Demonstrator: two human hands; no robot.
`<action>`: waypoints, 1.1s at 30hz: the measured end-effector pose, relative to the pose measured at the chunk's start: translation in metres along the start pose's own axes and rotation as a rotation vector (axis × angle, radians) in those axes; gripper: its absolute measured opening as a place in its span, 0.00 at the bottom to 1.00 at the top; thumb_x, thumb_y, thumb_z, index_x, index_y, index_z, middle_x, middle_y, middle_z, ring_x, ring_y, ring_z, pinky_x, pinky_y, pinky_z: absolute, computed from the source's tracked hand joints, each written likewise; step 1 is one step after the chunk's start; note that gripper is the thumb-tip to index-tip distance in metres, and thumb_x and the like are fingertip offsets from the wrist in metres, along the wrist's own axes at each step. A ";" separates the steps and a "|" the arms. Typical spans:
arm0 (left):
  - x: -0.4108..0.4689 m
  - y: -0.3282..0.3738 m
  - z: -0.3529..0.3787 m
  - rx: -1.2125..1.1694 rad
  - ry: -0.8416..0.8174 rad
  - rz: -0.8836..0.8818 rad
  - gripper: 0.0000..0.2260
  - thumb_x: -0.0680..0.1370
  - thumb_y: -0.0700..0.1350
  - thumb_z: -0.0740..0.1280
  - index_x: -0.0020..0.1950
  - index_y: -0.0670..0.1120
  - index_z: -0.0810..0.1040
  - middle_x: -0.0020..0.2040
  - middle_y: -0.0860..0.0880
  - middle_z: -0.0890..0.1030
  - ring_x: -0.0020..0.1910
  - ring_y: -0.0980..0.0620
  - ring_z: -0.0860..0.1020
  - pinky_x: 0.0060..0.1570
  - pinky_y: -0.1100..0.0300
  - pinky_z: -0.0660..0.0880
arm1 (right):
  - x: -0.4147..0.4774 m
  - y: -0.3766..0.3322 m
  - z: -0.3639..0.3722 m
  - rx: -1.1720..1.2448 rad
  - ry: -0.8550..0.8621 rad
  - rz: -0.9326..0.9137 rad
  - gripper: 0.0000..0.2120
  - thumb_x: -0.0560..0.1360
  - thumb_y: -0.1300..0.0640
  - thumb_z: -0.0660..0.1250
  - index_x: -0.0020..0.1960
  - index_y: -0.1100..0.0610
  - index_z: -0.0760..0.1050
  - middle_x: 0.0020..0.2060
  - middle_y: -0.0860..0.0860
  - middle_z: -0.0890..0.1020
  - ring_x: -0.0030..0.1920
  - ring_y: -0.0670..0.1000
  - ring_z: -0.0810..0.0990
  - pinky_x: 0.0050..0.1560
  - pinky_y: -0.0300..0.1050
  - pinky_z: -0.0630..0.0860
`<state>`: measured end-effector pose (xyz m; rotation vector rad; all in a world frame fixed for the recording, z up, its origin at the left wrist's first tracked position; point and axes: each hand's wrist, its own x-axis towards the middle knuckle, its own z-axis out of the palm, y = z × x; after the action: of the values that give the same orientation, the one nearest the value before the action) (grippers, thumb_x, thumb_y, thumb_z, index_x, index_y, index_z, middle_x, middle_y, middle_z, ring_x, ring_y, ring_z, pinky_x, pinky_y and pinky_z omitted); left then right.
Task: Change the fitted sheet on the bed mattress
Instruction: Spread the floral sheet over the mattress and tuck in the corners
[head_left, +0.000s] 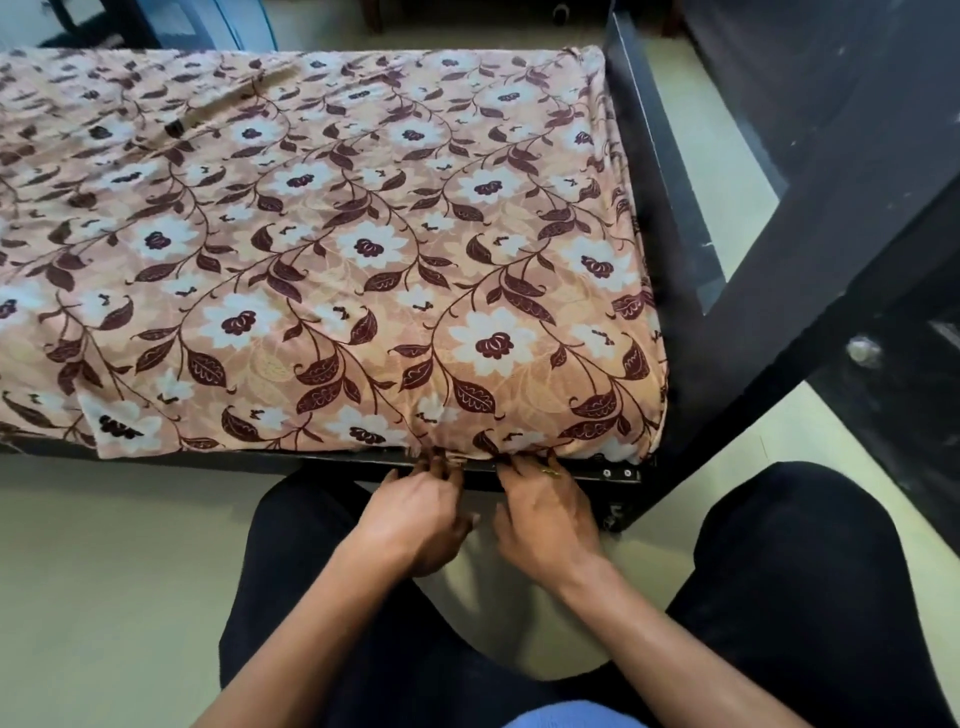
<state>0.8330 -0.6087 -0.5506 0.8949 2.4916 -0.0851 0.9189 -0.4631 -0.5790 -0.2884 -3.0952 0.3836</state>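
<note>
Head view: the peach floral fabric sheet (363, 249) is spread above the black metal bed frame (618, 474), its hem bunched at the near rail. The left hand (415, 514) and right hand (545, 525) are pushed into that hem. The fingertips are hidden, so the grip cannot be told. Slack should be drawn taut toward the frame's corner before tucking.

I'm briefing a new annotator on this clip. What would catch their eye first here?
The floral sheet, peach with white flowers and dark leaves, fills the upper picture and wraps down over the near right corner. At its near edge, lower centre, the left hand and right hand meet the hem side by side, fingertips against the fabric just above the black bed frame.
</note>
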 end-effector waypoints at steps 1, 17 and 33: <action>0.001 0.001 -0.003 -0.005 0.030 0.033 0.34 0.82 0.62 0.58 0.82 0.46 0.54 0.83 0.43 0.57 0.82 0.45 0.55 0.78 0.45 0.59 | -0.004 0.005 -0.002 0.053 0.059 0.006 0.11 0.71 0.52 0.67 0.51 0.54 0.82 0.46 0.51 0.85 0.46 0.52 0.85 0.49 0.45 0.81; 0.017 0.031 0.003 0.071 0.009 -0.036 0.38 0.80 0.61 0.62 0.81 0.40 0.55 0.79 0.38 0.63 0.79 0.40 0.60 0.76 0.38 0.58 | 0.001 0.011 -0.032 0.013 -0.185 0.115 0.12 0.78 0.56 0.64 0.60 0.57 0.78 0.55 0.57 0.83 0.57 0.59 0.81 0.59 0.49 0.75; 0.004 -0.022 -0.003 -0.037 -0.020 -0.061 0.35 0.81 0.60 0.62 0.83 0.49 0.53 0.83 0.48 0.55 0.82 0.50 0.54 0.79 0.38 0.51 | 0.021 -0.034 -0.008 -0.030 -0.227 -0.150 0.36 0.76 0.55 0.67 0.80 0.58 0.58 0.78 0.54 0.66 0.80 0.53 0.60 0.82 0.53 0.49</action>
<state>0.8152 -0.6233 -0.5516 0.7996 2.4938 -0.0671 0.8919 -0.4900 -0.5628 -0.0112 -3.3177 0.3913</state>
